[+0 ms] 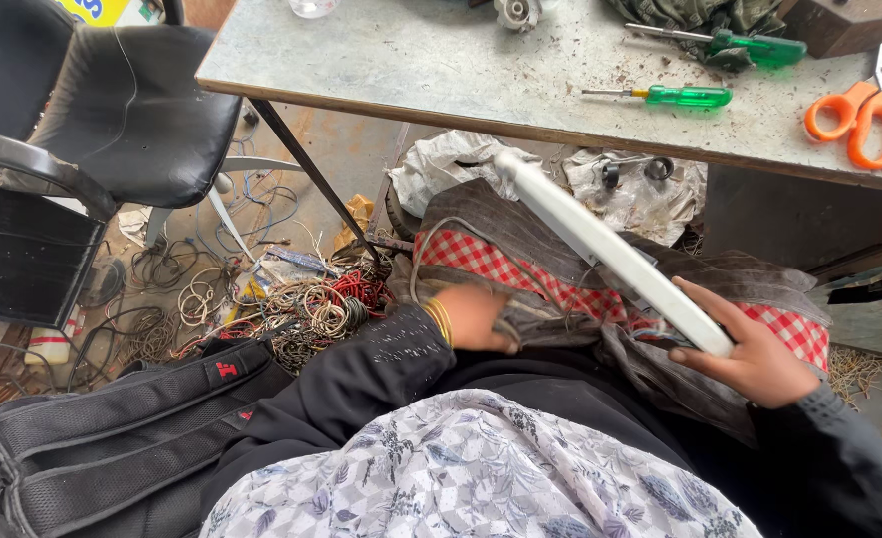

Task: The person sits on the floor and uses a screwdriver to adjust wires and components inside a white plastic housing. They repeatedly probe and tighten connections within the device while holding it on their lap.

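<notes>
I see my right hand [750,359] with fingers [705,299] wrapped around the white bar's [600,244] lower end, just over the checkered cloth [520,274], while my left hand [476,317] grips that cloth's edge below the surface [441,70].

Grey worktable [441,60], top scuffed and littered with specks, on a dark slanted metal leg [306,164]. Black padded office chair [127,110] at left, white base. Dusty floor [346,149] under the table, strewn with tangled wire coils [291,309] and scraps. Black backpack [112,428] lower left. Even daylight, soft shadows.
</notes>
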